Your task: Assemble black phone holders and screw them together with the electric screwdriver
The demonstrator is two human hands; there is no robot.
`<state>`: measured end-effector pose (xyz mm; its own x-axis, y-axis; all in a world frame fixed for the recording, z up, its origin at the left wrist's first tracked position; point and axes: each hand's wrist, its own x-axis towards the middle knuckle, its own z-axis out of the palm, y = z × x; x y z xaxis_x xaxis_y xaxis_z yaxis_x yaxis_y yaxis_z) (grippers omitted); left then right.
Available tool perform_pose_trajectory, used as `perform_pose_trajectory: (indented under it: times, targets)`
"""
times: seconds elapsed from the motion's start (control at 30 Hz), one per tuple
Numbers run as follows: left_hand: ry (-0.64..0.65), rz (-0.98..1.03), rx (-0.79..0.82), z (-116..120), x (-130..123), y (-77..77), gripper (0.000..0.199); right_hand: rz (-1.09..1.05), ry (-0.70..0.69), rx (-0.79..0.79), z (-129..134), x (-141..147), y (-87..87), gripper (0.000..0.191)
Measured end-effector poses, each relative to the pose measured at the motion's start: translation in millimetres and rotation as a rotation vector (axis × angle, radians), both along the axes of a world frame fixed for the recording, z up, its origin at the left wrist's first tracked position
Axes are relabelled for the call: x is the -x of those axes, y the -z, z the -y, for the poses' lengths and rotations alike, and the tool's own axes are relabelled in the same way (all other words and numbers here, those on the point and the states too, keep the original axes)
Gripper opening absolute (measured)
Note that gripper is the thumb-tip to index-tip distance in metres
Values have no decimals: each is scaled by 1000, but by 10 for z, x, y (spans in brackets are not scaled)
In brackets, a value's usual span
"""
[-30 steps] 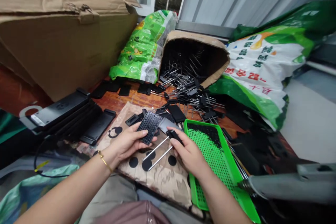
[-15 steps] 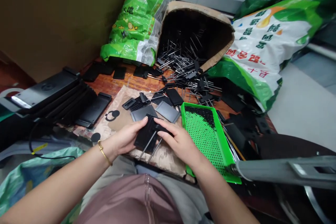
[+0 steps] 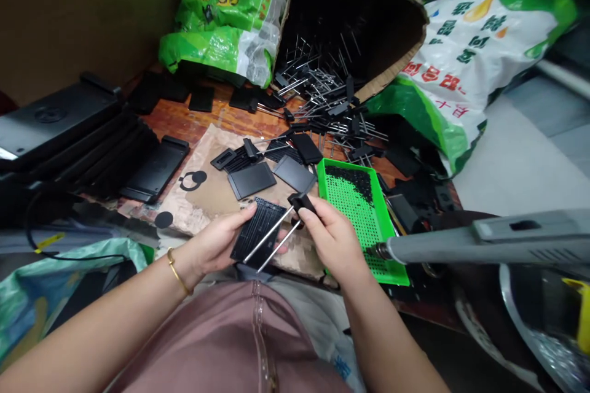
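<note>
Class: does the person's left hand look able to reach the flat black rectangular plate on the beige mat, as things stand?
Probably yes: nothing lies between the left hand and the flat black rectangular plate just beyond it, though the hand holds a black ribbed plate.

At four o'clock, a bright green tray (image 3: 396, 276) is patterned with small holes; at two, a white sack (image 3: 479, 55) is printed green and orange; at seven, a black plate (image 3: 255, 233) is gridded.
</note>
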<state>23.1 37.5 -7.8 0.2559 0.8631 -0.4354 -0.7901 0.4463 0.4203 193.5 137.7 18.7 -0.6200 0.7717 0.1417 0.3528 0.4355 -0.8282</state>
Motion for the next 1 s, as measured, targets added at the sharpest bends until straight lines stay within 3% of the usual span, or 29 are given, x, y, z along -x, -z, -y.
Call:
perform_pose_trajectory:
  times: [0.23, 0.53, 1.0]
  targets:
    - [32, -72, 83, 68, -40, -5, 45, 55, -96, -108, -9, 154, 63, 23]
    - [67, -96, 134, 91, -44, -29, 47, 71, -155, -103, -38, 189, 191, 25]
    - [167, -121, 71, 165, -59, 47, 61, 114, -196, -115, -59, 130, 149, 25]
